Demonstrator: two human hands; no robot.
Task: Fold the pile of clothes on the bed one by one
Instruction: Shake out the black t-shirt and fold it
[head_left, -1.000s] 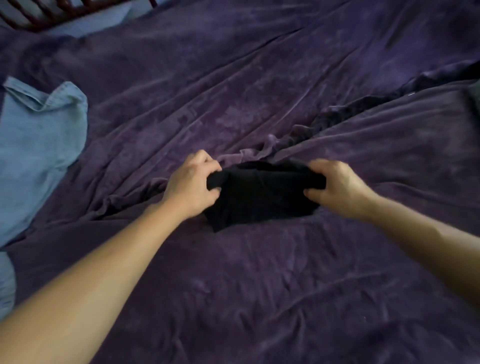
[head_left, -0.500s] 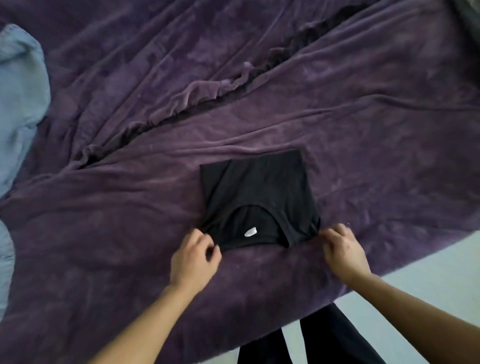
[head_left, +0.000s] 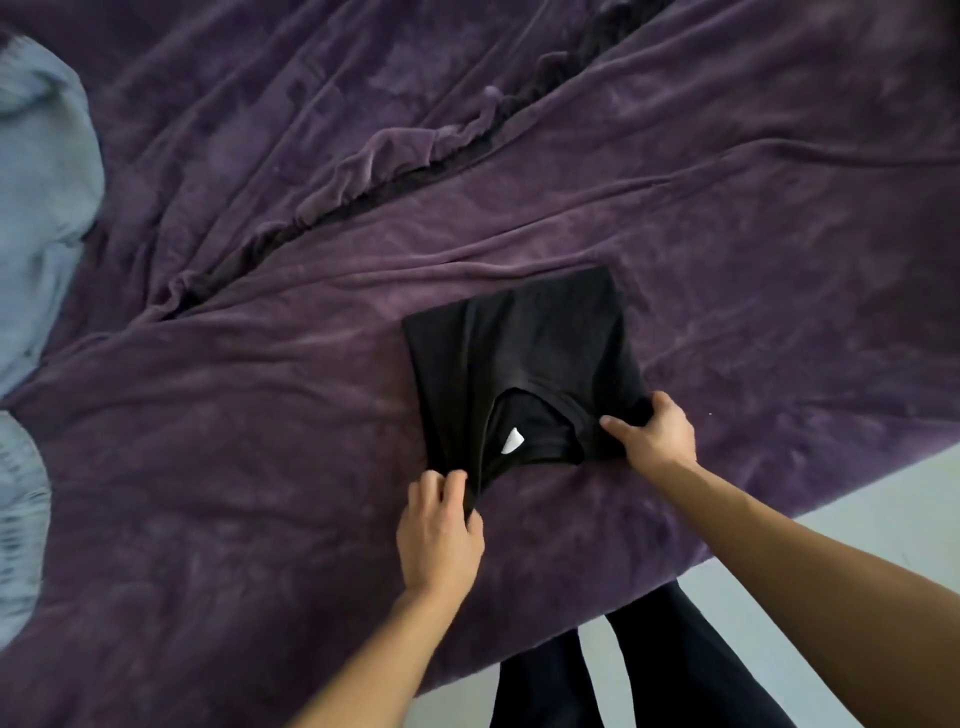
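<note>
A folded black shirt (head_left: 519, 353) lies flat on the purple blanket (head_left: 260, 415) that covers the bed, close to the blanket's near edge and right of the middle of the view; it forms a rough square, with the neckline turned toward the person and a small white label (head_left: 512, 441) showing inside the collar; the left hand (head_left: 439, 530) sits at the shirt's near left corner, its fingers curled and pinching a bunch of the black cloth between thumb and fingertips, so that the fabric gathers into a narrow ridge there; the right hand (head_left: 654, 434) holds the near right corner, its thumb lying on top of the cloth and pointing toward the collar, its fingers curled round the edge; the bulk of the shirt therefore lies beyond and between the two hands, resting on the blanket; the blanket is creased, with a deep dark fold running diagonally across it behind the shirt; a light blue garment (head_left: 41, 208) lies at the far left, well apart from the shirt and blurred; below the blanket's edge a pale floor (head_left: 857, 519) and the person's dark trousers (head_left: 649, 665) show.
</note>
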